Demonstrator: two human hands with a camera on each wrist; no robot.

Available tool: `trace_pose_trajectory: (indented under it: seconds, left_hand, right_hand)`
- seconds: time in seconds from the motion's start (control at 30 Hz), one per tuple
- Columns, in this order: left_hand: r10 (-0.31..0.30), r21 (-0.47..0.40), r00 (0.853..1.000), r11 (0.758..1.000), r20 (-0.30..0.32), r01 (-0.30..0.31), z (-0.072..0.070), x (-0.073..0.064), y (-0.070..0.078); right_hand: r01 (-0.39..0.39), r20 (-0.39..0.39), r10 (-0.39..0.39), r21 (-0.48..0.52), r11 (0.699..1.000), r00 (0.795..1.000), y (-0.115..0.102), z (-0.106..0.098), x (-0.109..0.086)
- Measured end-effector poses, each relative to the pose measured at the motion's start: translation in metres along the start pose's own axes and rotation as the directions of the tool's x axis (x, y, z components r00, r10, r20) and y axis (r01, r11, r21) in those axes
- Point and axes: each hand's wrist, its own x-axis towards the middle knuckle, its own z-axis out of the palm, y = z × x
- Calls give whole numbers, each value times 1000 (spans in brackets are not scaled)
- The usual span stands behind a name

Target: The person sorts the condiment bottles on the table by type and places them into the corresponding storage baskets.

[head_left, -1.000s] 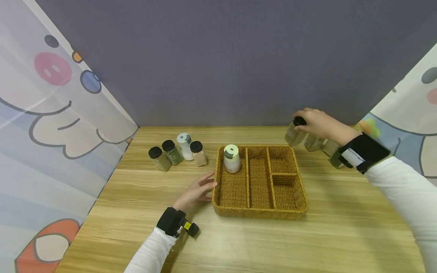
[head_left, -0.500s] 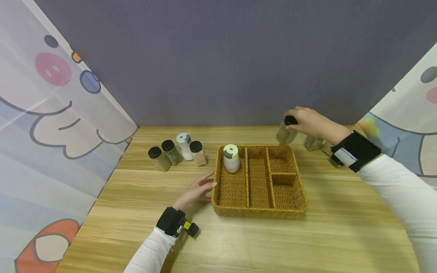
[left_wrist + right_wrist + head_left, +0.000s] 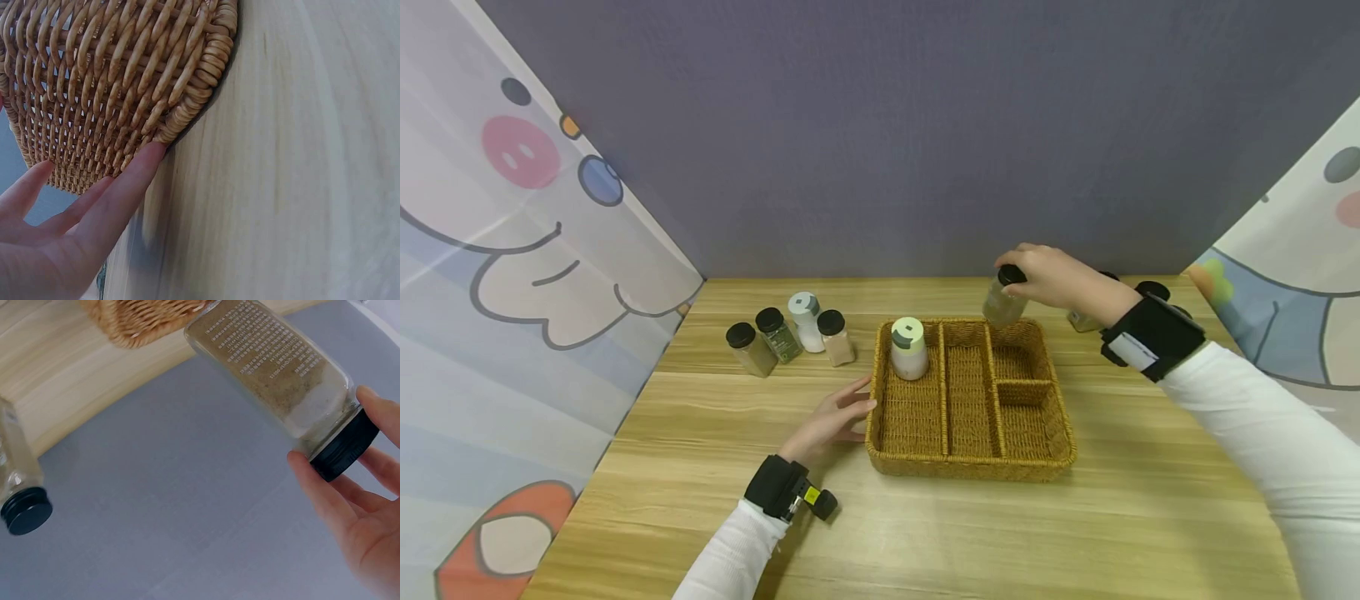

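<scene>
A black-capped jar is pinched at its top by the bent fingers of the right hand, tilted, at the far rim of the wicker basket, by its far right compartment; the basket's left side is touched by the left hand, its fingers parted, nothing gripped; a green-capped shaker is stood in the left compartment; other jars are set on the counter.

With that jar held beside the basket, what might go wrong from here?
The right hand grips the jar only at its lid end, so it might slip. Its base could catch the rim of the basket. A knock might topple the bottle inside, since the left hand only touches the basket's side.
</scene>
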Motion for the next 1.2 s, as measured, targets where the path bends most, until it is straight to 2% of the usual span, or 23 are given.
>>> trace_pose_trajectory:
  seconds: [0.27,0.6,1.0,1.2]
  left_hand:
    - [1,3,1000,1000,3,-1,0,2,-2]
    - [1,1,1000,1000,6,-1,0,2,0]
    - [13,-9,1000,1000,12,-13,-1,2,-4]
    - [9,-3,1000,1000,7,-9,-1,3,-4]
  right_hand:
    - [53,-22,-52,16,998,998,-12,9,4]
    - [65,1,-65,-26,998,998,-24,14,8]
    - [100,-39,-103,-63,993,994,-33,24,11]
    - [92,-39,-94,-41,995,995,-37,28,15]
